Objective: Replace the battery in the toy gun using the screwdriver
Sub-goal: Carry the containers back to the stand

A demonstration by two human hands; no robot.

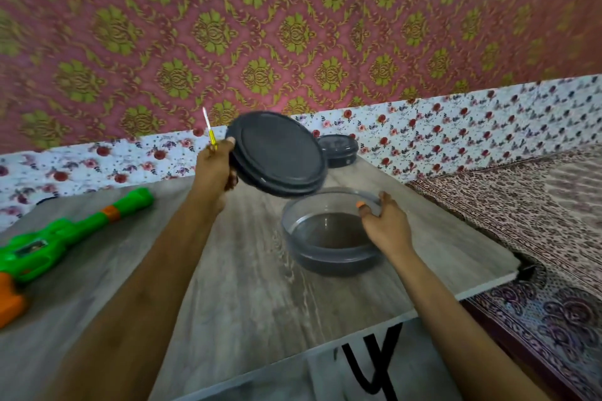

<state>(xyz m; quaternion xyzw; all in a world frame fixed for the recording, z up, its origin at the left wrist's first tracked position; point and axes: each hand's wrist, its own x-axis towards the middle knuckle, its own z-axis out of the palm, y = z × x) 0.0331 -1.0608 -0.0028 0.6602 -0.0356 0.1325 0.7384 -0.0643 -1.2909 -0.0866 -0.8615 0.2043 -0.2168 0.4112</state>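
A green and orange toy gun (58, 238) lies on the grey table (247, 296) at the far left. My left hand (216, 169) is raised above the table and grips a dark round lid (277, 153) by its edge, together with a yellow-handled screwdriver (210, 130) that points upward. Below the lid stands an open grey round container (329, 238), which looks empty. My right hand (386, 225) holds that container's right rim with thumb and fingers. No battery is visible.
A second dark round container (338, 148) with its lid on stands at the back of the table near the floral wall covering. A patterned bedspread (521, 221) lies to the right, past the table's edge. The table's near corner ends at the lower right.
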